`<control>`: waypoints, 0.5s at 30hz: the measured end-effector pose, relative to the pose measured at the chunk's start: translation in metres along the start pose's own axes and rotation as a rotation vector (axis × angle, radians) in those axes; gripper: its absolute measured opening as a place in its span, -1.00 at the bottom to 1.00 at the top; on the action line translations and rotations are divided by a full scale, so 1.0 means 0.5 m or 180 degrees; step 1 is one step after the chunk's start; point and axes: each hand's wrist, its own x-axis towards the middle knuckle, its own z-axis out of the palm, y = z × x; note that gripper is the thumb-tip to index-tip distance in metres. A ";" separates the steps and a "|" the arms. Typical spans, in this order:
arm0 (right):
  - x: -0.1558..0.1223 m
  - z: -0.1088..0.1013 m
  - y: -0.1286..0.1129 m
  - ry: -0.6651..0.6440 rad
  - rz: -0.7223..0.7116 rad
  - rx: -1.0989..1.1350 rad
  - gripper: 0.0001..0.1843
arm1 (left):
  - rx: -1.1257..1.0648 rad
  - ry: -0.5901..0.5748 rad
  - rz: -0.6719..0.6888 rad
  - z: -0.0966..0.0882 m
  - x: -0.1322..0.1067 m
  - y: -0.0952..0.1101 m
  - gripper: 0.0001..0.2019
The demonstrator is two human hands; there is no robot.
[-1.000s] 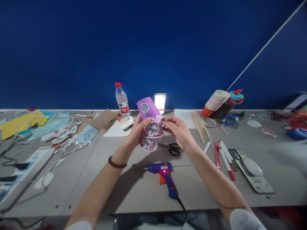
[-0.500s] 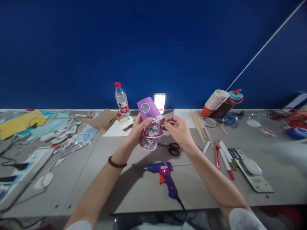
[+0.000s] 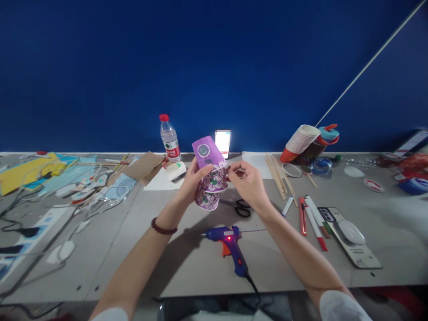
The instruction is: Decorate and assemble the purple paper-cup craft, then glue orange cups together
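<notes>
My left hand (image 3: 193,182) is wrapped round the side of a tilted stack of purple-patterned paper cups (image 3: 211,183). The top cup is plain purple with a green, white-rimmed round spot, and the lower ones carry a scale pattern. At the stack's right side my right hand (image 3: 246,179) is closed in a pinch by the cup rim; whatever its fingertips hold is too small or hidden to make out. Below the cups, a blue hot glue gun (image 3: 230,243) lies on the table with its red light on. Black-handled scissors (image 3: 241,207) lie partly behind the cups.
A water bottle (image 3: 170,141) and a lit phone screen (image 3: 222,145) stand at the back. Stacked paper cups (image 3: 298,143) lean at the right, near wooden sticks (image 3: 279,176), markers (image 3: 316,223) and a phone (image 3: 349,240). Leftward are coloured paper (image 3: 26,171) and a power strip (image 3: 36,245).
The cup stack has turned and shifted very slightly in my left hand. My right hand stays pinched at its right side, barely moved. The things on the table lie as before.
</notes>
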 end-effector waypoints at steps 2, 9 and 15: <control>0.001 0.000 0.001 -0.0003 0.0011 0.0011 -0.94 | -0.0009 -0.0021 -0.0010 -0.001 0.000 -0.001 -0.38; 0.001 0.001 0.003 -0.0013 -0.0014 -0.0010 -0.93 | -0.0003 -0.0034 -0.0045 -0.004 0.000 -0.001 -0.38; 0.001 0.002 0.007 -0.0005 -0.0033 0.0009 -0.94 | 0.0016 -0.0010 -0.0070 -0.005 0.000 -0.002 -0.41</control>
